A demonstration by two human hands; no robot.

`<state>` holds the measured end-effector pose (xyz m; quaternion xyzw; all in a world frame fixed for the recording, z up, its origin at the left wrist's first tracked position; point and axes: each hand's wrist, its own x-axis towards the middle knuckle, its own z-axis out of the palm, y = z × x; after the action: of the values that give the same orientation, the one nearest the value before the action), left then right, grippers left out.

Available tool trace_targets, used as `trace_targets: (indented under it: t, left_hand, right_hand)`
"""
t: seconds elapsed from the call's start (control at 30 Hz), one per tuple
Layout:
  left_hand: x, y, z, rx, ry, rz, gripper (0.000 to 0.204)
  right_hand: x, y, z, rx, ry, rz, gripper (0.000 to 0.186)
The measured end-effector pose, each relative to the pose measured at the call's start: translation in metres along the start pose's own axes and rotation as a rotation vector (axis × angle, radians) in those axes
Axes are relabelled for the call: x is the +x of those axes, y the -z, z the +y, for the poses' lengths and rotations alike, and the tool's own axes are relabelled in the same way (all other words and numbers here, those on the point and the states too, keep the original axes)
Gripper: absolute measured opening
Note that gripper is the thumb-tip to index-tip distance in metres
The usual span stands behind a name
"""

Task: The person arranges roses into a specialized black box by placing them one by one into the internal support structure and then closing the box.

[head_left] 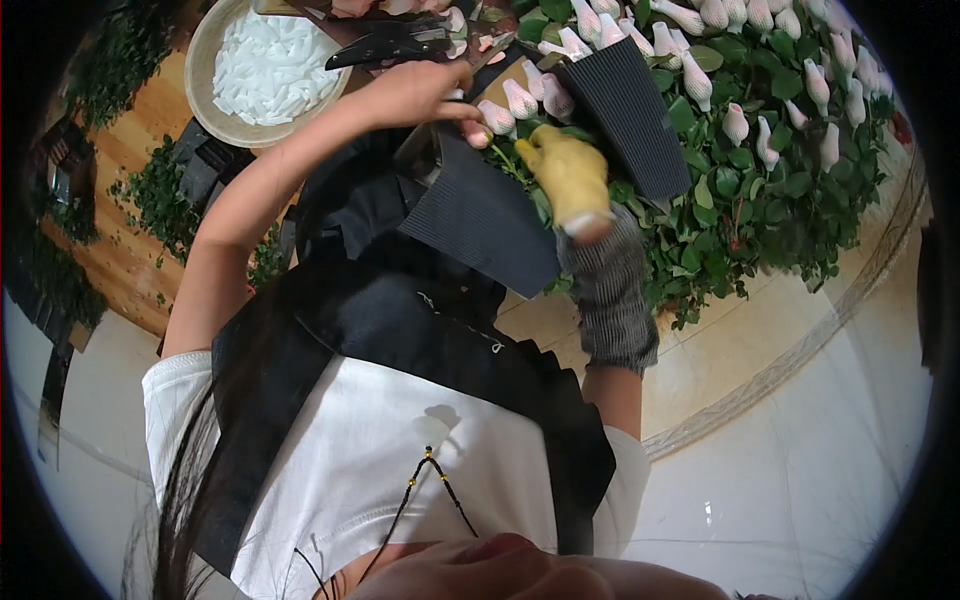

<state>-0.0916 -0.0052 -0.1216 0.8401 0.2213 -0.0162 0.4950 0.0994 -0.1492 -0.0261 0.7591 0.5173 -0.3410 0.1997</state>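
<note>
Nearest: black apron (pixel 400 300), then dark ribbed panel (pixel 480 215). Past it, gloved right hand (pixel 570 175) is curled at the green stems (pixel 505 165); grip unclear. Bare left hand (pixel 430 97): fingers bent, fingertips just beside the netted pink buds (pixel 520 100); can't tell if grasping. Farther, upper left: basin (pixel 196 75) of white pieces (pixel 270 70).
</note>
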Motion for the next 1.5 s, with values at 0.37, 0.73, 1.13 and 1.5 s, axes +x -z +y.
trace_targets:
  t: [0.37, 0.73, 1.13, 1.5]
  left_hand:
    - [0.021, -0.028, 0.005, -0.436, 0.019, -0.115, 0.026]
    - [0.012, 0.013, 0.014, -0.253, 0.193, 0.091, 0.04]
    - [0.041, -0.046, -0.033, 0.035, -0.276, 0.515, 0.018]
    - [0.061, -0.037, 0.046, -0.156, 0.035, 0.179, 0.041]
  right_hand:
    - [0.017, -0.053, 0.01, -0.153, 0.148, 0.213, 0.018]
    - [0.001, -0.037, 0.014, -0.003, 0.027, 0.478, 0.023]
    - [0.027, -0.066, 0.017, -0.101, -0.064, 0.402, 0.022]
    - [-0.026, -0.013, 0.017, 0.419, 0.076, 0.659, 0.032]
